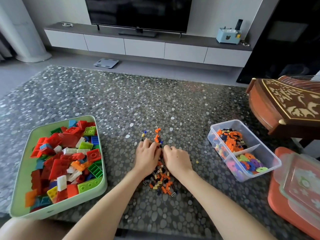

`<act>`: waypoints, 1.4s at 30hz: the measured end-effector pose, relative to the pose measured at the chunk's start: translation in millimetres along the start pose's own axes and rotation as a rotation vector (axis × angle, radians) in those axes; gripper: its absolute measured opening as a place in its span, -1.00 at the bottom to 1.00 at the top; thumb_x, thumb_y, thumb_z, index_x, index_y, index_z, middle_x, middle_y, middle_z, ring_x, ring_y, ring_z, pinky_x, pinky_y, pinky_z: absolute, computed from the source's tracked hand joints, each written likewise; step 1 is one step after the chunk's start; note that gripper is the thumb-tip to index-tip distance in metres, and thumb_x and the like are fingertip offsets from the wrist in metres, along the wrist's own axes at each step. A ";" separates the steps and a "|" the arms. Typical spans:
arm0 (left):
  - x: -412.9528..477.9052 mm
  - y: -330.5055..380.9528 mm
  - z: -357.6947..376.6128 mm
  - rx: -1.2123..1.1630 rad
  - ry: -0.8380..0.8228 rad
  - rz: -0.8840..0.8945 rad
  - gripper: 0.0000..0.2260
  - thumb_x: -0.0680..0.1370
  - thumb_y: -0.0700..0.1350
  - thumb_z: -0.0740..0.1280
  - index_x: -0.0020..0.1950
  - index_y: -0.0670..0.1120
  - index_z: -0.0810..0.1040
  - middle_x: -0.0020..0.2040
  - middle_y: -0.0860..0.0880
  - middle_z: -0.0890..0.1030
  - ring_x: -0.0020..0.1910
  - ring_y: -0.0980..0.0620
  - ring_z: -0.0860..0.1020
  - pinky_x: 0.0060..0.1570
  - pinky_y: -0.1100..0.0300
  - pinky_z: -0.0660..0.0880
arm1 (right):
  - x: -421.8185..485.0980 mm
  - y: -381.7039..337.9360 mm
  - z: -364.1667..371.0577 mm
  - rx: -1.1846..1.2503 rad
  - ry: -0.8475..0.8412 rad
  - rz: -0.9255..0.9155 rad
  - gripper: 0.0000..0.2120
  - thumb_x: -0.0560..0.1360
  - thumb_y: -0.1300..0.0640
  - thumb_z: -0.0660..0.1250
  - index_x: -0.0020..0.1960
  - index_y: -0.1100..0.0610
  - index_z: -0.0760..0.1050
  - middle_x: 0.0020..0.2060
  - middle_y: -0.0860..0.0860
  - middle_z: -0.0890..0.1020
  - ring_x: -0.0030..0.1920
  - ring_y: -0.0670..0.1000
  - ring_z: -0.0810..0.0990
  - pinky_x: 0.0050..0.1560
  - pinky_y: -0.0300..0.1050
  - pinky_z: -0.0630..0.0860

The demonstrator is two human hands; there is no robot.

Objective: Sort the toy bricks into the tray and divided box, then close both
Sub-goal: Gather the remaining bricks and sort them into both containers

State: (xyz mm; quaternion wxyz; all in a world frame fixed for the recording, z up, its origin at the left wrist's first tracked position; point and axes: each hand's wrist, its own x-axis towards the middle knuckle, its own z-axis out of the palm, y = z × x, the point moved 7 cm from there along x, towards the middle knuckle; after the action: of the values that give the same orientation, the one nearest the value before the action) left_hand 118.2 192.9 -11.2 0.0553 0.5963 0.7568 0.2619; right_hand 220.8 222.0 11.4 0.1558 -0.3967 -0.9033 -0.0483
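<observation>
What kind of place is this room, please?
Most likely a home living room: a large television stands on a long low cabinet, a bathroom scale lies on the floor below, and toy bricks are spread on a pebble-patterned surface.

Dark television (138,13) standing top centre on a long white cabinet (143,48), scale (106,63) lying on the grey floor (69,58) below, pebble-patterned table (121,101) filling the middle, carved wooden furniture (284,103) sitting at right.

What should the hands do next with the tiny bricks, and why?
Probably scoop a handful and carry it to the far compartment of the divided box. The left hand and right hand curl over the tiny bricks, and that compartment already holds matching orange-and-black ones.
</observation>
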 end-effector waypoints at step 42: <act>15.3 -0.5 8.8 -1.330 -0.406 -0.919 -0.69 0.64 -0.17 0.11 -0.32 -0.10 0.27 -0.57 0.02 0.27 -0.67 0.16 0.16 -0.70 0.39 0.02 | -78.1 46.4 5.8 0.201 -0.345 0.144 -0.07 0.36 -0.56 -0.20 0.54 0.01 0.05 0.52 0.03 0.07 0.52 0.07 -0.02 0.49 0.02 -0.10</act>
State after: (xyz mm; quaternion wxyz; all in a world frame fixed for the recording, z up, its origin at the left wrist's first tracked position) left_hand 116.9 210.0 -15.5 0.6327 0.1065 0.5875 0.4932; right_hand 303.0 200.0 -20.8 0.0406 -0.4450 -0.8863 0.1219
